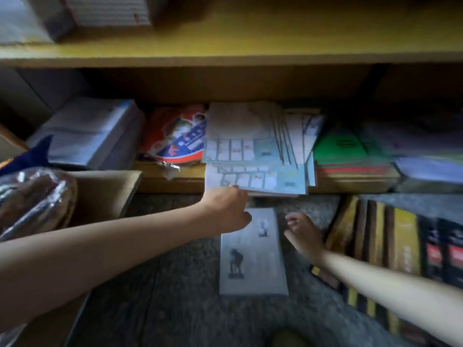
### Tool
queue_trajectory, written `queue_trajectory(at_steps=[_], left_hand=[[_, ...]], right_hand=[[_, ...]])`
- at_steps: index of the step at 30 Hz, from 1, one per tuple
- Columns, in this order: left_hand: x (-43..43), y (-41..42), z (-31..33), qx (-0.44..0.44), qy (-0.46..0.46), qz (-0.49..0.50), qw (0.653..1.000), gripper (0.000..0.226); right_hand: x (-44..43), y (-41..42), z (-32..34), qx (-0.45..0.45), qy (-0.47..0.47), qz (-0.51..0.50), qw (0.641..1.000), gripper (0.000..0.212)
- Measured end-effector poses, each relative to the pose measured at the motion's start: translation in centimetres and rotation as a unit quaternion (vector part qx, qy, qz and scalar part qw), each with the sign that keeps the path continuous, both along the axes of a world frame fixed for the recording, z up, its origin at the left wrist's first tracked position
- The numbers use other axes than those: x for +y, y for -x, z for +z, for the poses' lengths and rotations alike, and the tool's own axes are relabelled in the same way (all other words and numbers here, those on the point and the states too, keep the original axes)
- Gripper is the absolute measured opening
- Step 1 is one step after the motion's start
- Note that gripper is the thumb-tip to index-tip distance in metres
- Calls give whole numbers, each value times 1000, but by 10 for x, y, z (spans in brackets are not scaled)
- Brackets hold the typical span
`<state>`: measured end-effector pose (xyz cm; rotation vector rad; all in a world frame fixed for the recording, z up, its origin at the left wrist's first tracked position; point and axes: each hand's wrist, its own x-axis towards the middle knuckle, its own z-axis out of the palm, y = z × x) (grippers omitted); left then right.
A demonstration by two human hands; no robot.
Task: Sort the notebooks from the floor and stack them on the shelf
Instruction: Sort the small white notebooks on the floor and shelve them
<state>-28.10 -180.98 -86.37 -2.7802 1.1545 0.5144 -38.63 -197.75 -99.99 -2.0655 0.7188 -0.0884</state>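
Note:
A messy stack of pale blue and white notebooks (pixel 260 151) lies on the bottom shelf (pixel 172 177), its front edge hanging over the shelf lip. My left hand (pixel 229 209) reaches to that front edge with curled fingers and grips the lowest notebooks at their left corner. A grey notebook with dark figures (pixel 253 254) lies flat on the floor below. My right hand (pixel 304 234) hovers just right of its top corner, fingers loosely bent and holding nothing.
On the shelf, a white paper block (pixel 87 136) and a red and blue packet (pixel 178 136) sit left of the stack, green and red notebooks (pixel 350 156) right of it. A cardboard box (pixel 105 194) stands at left. Yellow and black books (pixel 390 249) lie on the floor at right.

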Motion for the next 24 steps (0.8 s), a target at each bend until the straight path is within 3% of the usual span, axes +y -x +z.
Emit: queue_trajectory(at_steps=[2, 4, 7, 12, 24], left_hand=[[0, 12, -34, 123, -47, 67, 989, 32], [4, 19, -60, 213, -41, 144, 965, 25], [10, 23, -82, 285, -1, 250, 925, 37], [19, 19, -103, 311, 85, 369, 871, 39], [29, 23, -113, 386, 212, 472, 763, 46]], right_hand=[[5, 4, -12, 72, -40, -47, 995, 36], [14, 2, -16, 119, -76, -66, 988, 35], [27, -3, -21, 136, -99, -51, 984, 32], [35, -5, -16, 142, -123, -57, 981, 41], [29, 3, -19, 106, -166, -74, 978, 38]])
